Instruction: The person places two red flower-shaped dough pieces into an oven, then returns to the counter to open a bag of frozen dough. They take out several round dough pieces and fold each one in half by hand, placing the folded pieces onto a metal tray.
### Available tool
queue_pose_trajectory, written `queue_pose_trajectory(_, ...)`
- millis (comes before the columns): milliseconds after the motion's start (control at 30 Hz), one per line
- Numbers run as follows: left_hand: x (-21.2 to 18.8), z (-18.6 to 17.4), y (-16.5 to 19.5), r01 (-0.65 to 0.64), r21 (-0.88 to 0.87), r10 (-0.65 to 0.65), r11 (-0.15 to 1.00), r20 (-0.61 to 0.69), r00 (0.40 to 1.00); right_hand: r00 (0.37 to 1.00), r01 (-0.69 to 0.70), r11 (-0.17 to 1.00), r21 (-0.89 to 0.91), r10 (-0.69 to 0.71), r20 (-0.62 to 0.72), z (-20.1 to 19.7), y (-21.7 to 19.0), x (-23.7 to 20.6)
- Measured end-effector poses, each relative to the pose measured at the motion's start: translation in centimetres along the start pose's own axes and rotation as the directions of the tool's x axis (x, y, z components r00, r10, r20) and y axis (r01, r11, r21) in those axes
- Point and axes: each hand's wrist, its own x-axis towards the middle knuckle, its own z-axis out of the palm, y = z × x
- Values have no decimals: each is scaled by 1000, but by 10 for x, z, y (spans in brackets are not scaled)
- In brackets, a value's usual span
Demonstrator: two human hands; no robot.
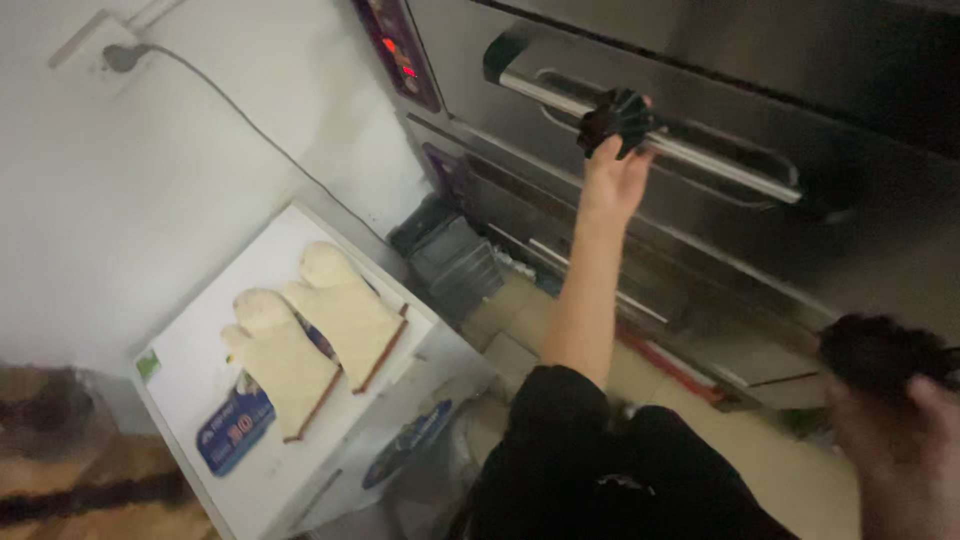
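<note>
My left hand is raised to the long metal handle of a steel oven door. Its fingers are closed on a small black fluted mould held against the handle. My left arm runs down to a black sleeve. My right hand is close and blurred at the lower right, gripping a dark, round, fluted thing that looks like a second mould.
Two cream oven mitts lie on a white box at the left. A plug and cable hang on the white wall. The oven's control panel shows red lights. Dark stacked tins sit below it on the beige floor.
</note>
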Motion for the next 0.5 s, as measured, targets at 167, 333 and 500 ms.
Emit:
queue_pose_trajectory(167, -14, -32, -2, 77, -204, -90, 976, -53, 995, 992, 105, 986, 133, -94, -83, 0, 30, 21)
queue_pose_trajectory(333, -77, -83, 25, 133, -455, -205, 881, -113, 972, 977, 157, 988, 6, -154, -147, 21, 34, 5)
queue_pose_trajectory(500, -164, -128, 60, 472, 473, -345, 744, -333, 878, 970, 112, 988, -106, -132, -203, 48, 41, -8)
